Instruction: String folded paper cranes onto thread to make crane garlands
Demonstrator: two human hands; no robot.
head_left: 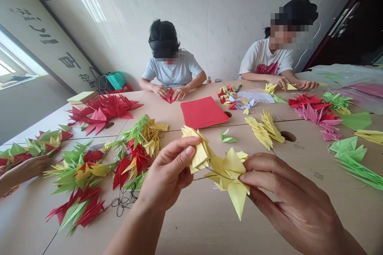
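Note:
My left hand [176,167] pinches a thick stack of folded yellow paper pieces [201,152] between thumb and fingers. Opposite it, my right hand [287,195] is closed on the right edge of a yellow origami piece [231,179] with pointed flaps spread like petals. A thin dark cord [213,172] runs between the stack and this piece. Both hands are raised above the near part of the table. Left of my left forearm lies a tangle of black cord [124,199], beside red, green and yellow folded pieces [134,155].
Red paper squares [203,111] are piled mid-table. Red folded pieces [103,109] heap at the back left; yellow strips [263,129] and green pieces [348,147] lie rightward. Two people sit opposite, handling paper. Another person's hand [30,169] enters at left. The table [185,223] has round holes.

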